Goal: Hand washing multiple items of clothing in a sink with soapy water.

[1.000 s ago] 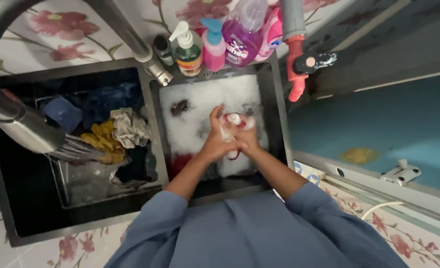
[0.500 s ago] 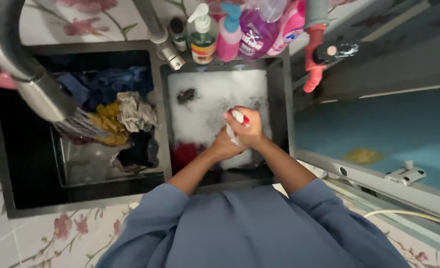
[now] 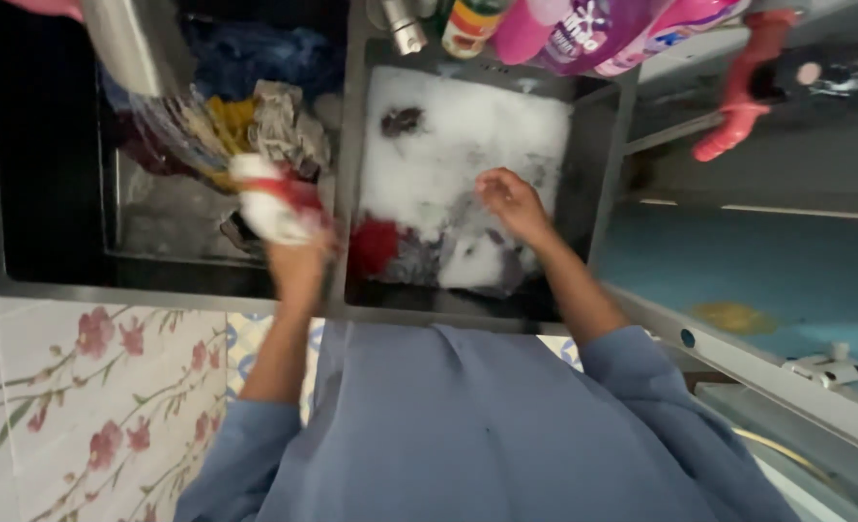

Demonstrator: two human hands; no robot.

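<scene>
Two basins sit side by side in the dark sink (image 3: 337,164), and I am working across the wall between them. Most of the washing looks unfinished, I would say: the right basin is full of white suds (image 3: 458,126) with a red garment (image 3: 376,244) and some grey cloth (image 3: 419,256) soaking near its front edge, and a dark scrap (image 3: 402,120) floats toward its back left corner. Several pieces already lie heaped in the left basin: a blue cloth (image 3: 255,58) at the back, a yellow one (image 3: 228,121) and a pale patterned one (image 3: 289,126) against the dividing wall. So I judge part of the load has passed out of the soap, and a fair share waits in it.

My left hand (image 3: 298,266) is closed around a wet red-and-white cloth (image 3: 269,198), bunched into a lump, fingers wrapped about its lower end. It is held over the front right corner of the left basin, just beside the dividing wall and near the heap. The steel tap spout (image 3: 129,39) hangs above that basin's back.

My right hand (image 3: 511,198) rests on the foam at the middle of the right basin, fingers loosely curled and partly spread, holding nothing that I can make out. Bottles of soap (image 3: 564,29) stand along the back edge.
</scene>
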